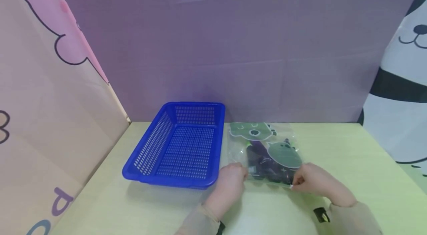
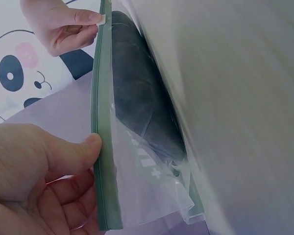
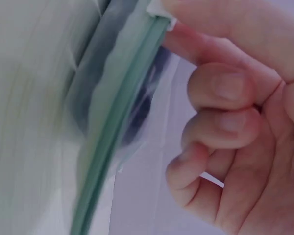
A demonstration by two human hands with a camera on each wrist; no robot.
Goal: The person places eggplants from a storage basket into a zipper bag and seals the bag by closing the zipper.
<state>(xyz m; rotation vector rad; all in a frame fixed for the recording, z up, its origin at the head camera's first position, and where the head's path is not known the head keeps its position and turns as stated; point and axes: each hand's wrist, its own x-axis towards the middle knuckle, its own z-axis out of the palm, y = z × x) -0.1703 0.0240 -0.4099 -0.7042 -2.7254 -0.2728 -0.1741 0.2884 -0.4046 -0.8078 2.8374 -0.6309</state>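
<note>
A clear zip bag with green cartoon prints lies on the table, its zip edge toward me. Inside it is a dark, soft-looking bundle whose kind I cannot tell. My left hand pinches the green zip strip near one end, thumb on top. At the strip's other end, my right hand pinches the small white slider between thumb and forefinger, with its other fingers curled in. In the left wrist view the zip strip runs between both hands.
A blue perforated plastic basket stands left of the bag, close to my left hand. The pale table meets a purple cloth backdrop at its back edge. Cartoon-printed sheets flank both sides.
</note>
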